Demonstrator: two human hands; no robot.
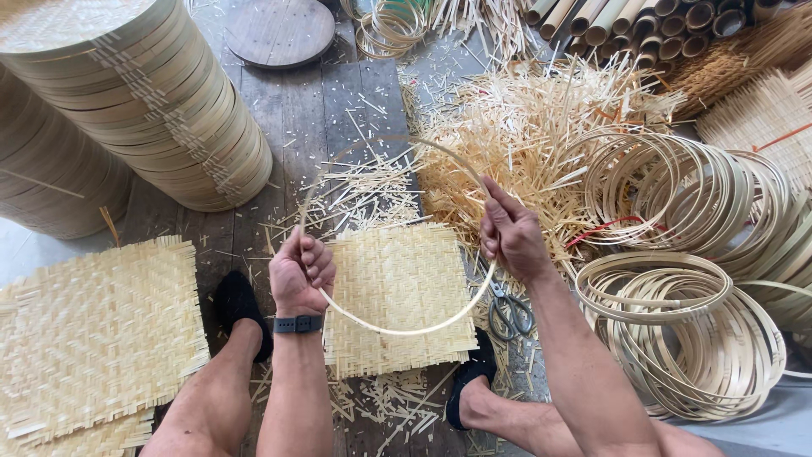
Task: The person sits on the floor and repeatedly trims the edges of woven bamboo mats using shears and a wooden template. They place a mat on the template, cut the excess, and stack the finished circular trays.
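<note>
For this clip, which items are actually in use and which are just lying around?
In use:
thin round bamboo hoop, gripped by left hand and right hand
square woven bamboo mat beneath it

Lying about:
metal scissors
tall stack of round woven trays
pile of bamboo rings

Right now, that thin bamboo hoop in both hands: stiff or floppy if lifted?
Probably springy: the bamboo hoop is a thin strip bowed between left hand and right hand. Likely light. Released, it may flex out of round.
</note>
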